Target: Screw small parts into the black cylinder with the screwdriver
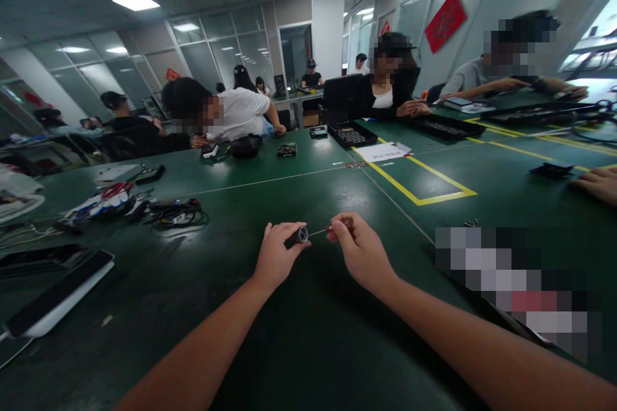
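My left hand (276, 254) grips a small black cylindrical part (299, 235) with a round silver-rimmed end facing right. My right hand (359, 249) pinches a small screwdriver (337, 228) with a dark red handle. Its thin shaft points left, with its tip at the part's end. Both hands hover just above the dark green table (299, 334), close together in the middle of the view.
A cable bundle (174, 213) and red-handled tools (116, 191) lie at the left, flat dark panels (58, 292) at the near left. Black trays (351, 135) sit farther back beside yellow tape lines (424, 189). Several people sit around the table; another person's hand (598, 183) rests at right.
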Available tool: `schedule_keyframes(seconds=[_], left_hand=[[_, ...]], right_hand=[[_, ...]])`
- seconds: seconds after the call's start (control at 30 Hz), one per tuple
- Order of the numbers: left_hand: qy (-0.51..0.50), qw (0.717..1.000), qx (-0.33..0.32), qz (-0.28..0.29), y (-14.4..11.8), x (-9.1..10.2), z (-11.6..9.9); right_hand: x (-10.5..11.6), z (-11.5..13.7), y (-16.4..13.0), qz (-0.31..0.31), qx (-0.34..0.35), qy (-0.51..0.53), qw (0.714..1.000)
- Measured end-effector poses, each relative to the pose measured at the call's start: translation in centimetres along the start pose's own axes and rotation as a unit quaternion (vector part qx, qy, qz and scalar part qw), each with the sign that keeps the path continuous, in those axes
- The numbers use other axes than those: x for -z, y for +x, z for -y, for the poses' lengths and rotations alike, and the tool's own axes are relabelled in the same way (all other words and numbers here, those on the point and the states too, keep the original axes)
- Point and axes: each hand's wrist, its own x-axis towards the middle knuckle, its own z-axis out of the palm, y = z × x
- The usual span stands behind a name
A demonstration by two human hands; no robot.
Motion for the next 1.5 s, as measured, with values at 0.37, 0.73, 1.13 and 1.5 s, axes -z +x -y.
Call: schedule_keyframes(seconds=[0.37, 0.73, 1.13, 1.5], left_hand=[[0.011, 1.000, -0.007, 0.018, -0.06, 0.17, -0.33], [0.004, 1.000, -0.005, 0.028, -0.05, 0.01, -0.10], [0.022, 0.999, -0.031, 0.017, -0.10, 0.18, -0.14], [0.012, 0.999, -0.022, 0.025, -0.06, 0.19, -0.42]], right_hand=[[0.08, -0.22, 0.10, -0.028, -0.005, 0.018, 0.999], [0.37, 0.01, 0.31, -0.026, -0.006, -0.005, 1.000], [0.40, 0.28, 0.08, 0.042, 0.029, -0.052, 0.997], [0.49, -0.30, 0.64, -0.024, -0.043, 0.008, 0.999]])
